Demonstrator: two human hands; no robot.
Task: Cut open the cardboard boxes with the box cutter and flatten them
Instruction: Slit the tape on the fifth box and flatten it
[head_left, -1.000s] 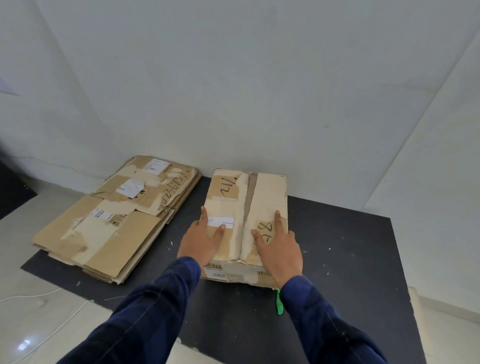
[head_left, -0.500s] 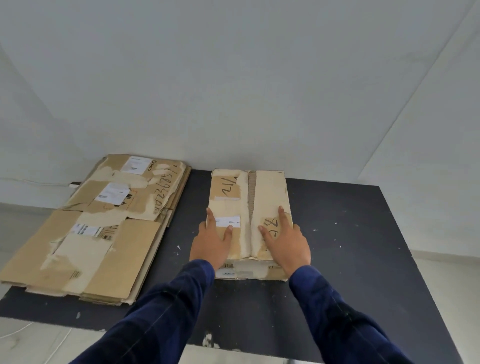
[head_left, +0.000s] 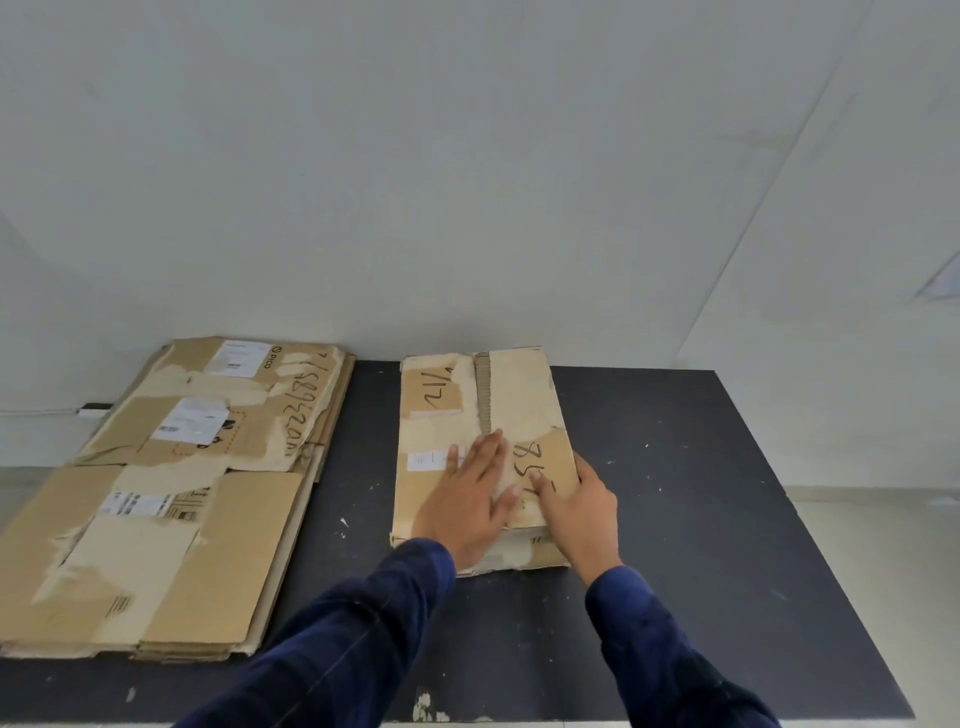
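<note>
Box (head_left: 478, 415): middle of surface (head_left: 675, 519), unflattened. Left hand (head_left: 467, 499): flat on top, fingers (head_left: 485, 457) straight, apparently steadying. Right hand (head_left: 582, 514): fingers (head_left: 545, 488) curled round 3 o'clock edge, probably to lift. Flattened stack (head_left: 171, 493): 9 o'clock.

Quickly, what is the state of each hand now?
Left hand: open, flat on the cardboard box.
Right hand: gripping the box's right edge.
</note>
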